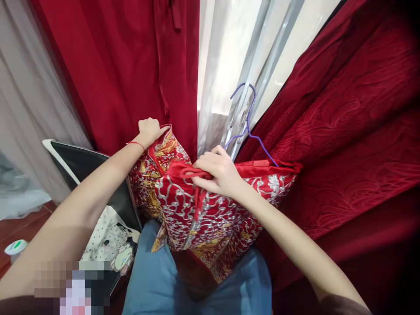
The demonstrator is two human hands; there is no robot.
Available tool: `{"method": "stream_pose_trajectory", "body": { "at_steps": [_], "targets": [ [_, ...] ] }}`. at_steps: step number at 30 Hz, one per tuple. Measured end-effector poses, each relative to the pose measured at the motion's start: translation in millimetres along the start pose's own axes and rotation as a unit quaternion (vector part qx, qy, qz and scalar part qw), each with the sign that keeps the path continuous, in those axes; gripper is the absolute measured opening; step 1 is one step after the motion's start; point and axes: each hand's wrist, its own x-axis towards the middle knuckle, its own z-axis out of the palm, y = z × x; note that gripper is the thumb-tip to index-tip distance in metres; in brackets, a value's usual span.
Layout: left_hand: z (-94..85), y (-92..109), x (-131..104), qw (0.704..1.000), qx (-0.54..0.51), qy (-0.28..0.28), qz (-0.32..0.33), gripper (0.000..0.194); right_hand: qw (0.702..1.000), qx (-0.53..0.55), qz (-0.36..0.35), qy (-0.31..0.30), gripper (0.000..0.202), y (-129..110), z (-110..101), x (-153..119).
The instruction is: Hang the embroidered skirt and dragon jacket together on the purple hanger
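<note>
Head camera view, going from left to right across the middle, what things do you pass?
Grey sheer curtain → black chair back → left hand → embroidered red garment → right hand → purple hanger → dark red patterned drape.

Left hand point(149, 130) gripping the upper edge of a red embroidered garment point(203, 214), right hand point(218, 173) pinching its red ties point(193, 175), purple hanger point(247, 122) hooked above, dark red curtains point(344, 131) behind, blue jeans point(157, 280) below.
</note>
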Motion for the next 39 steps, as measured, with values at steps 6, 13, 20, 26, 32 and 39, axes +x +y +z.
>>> {"method": "stream_pose_trajectory", "body": {
  "at_steps": [6, 13, 20, 26, 32, 39],
  "targets": [
    [-60.2, 88, -2, 0.995, 0.014, 0.092, -0.041, 0.087, 0.998, -0.044, -0.039, -0.026, 0.027, 16, 18, 8],
    [-130.0, 136, -8, 0.986, 0.047, 0.155, 0.042, 0.072, 0.997, -0.070, -0.035, -0.024, 0.026, 17, 25, 10],
    [-91.6, 115, -19, 0.989, 0.002, 0.071, 0.127, 0.053, 0.993, -0.108, -0.050, -0.028, 0.022, 12, 19, 7],
    [-109.5, 99, -18, 0.981, 0.005, 0.065, 0.182, 0.048, 0.988, -0.134, -0.049, -0.066, 0.017, 5, 18, 16],
    [-82.4, 128, -46, 0.987, 0.011, 0.029, 0.158, 0.046, 0.982, -0.172, 0.001, -0.075, 0.028, -1, 39, 26],
    [-78.1, 125, -93, 0.992, -0.025, 0.077, 0.098, 0.051, 0.986, -0.163, 0.007, -0.041, 0.038, -20, 24, -3]
  ]
}}
